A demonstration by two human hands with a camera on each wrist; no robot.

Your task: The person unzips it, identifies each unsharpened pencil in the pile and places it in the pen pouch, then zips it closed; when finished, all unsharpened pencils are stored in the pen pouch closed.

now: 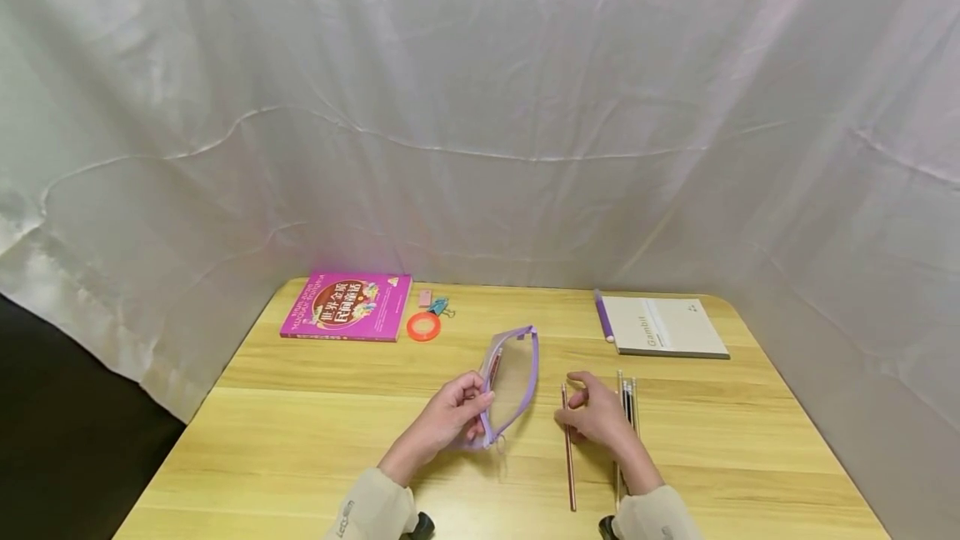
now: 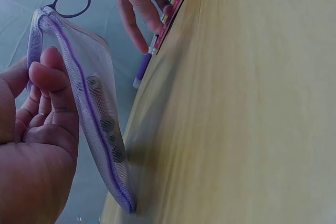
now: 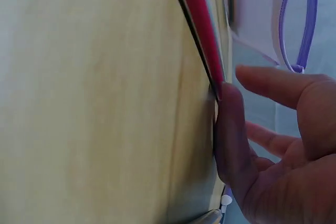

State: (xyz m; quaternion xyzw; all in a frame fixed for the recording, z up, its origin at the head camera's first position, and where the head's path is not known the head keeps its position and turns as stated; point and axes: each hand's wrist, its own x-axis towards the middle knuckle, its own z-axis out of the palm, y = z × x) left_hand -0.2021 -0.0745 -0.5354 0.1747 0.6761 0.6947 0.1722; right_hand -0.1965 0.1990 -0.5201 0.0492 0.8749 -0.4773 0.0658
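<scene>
My left hand [image 1: 444, 415] grips the edge of a mesh zip pouch [image 1: 517, 377] with purple trim. The pouch mouth gapes, and a reddish pencil [image 1: 496, 367] shows inside. A ring hangs from one corner, clearest in the left wrist view. My right hand [image 1: 602, 419] is low over the table beside a dark red pencil [image 1: 570, 469], its thumb and fingers spread apart. In the right wrist view one digit touches the end of that pencil [image 3: 198, 14]. Several more pencils [image 1: 628, 402], black and pale, lie partly hidden beneath the right hand and wrist.
A pink book [image 1: 382, 311] lies at the back left. Near it are a pink eraser [image 1: 425, 297], teal binder clips [image 1: 438, 306] and an orange tape ring [image 1: 423, 338]. At the back right, a purple marker [image 1: 603, 317] lies beside a cream notebook [image 1: 678, 325]. Grey curtains surround the table.
</scene>
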